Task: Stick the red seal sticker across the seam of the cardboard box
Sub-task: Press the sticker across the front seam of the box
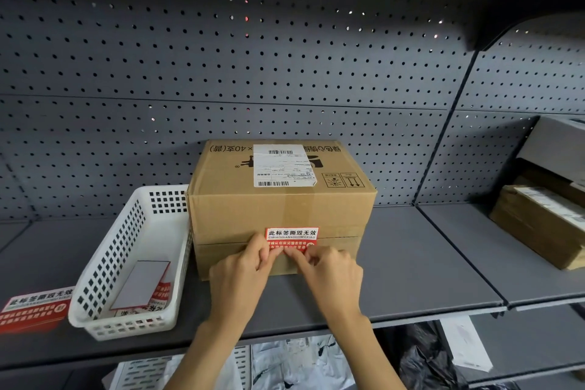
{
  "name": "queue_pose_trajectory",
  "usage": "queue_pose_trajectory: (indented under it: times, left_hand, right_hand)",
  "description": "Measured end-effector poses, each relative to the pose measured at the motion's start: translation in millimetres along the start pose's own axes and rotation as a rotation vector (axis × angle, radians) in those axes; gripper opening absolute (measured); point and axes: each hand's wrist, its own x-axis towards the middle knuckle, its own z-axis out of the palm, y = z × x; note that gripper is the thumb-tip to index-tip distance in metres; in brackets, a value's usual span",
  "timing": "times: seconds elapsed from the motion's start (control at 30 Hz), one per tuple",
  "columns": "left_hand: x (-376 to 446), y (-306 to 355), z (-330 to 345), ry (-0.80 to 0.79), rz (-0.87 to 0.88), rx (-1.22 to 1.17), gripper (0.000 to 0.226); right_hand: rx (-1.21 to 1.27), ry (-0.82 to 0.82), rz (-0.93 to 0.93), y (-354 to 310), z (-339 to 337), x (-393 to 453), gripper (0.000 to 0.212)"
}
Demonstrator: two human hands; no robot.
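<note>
A brown cardboard box stands on the grey shelf, with a white shipping label on top. On its front face a red and white seal sticker lies across the horizontal seam. My left hand and my right hand meet at the sticker's lower edge. Their fingertips pinch and press that edge against the box. The bottom strip of the sticker is hidden behind my fingers.
A white perforated basket with more stickers and backing paper sits left of the box. Another red sticker sheet lies at the shelf's far left. Cardboard parcels are stacked at the right. Pegboard wall behind; a lower shelf holds bags.
</note>
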Motion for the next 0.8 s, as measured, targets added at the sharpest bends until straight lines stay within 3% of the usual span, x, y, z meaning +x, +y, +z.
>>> queue_pose_trajectory:
  times: [0.17,0.47,0.8]
  left_hand:
    - [-8.8,-2.0,-2.0,-0.055,0.012,-0.006,0.042]
    - [7.5,3.9,-17.9,-0.22,0.14,0.025,0.023]
    - [16.9,-0.4,-37.0,-0.268,0.094,0.148,0.019]
  right_hand:
    - [0.007,-0.063,-0.005,3.2,2.0,-4.6,0.056]
    - [0.121,-0.291,-0.288,-5.2,-20.6,10.9,0.03]
    - [-0.03,-0.368,-0.141,20.5,-38.8,18.5,0.035]
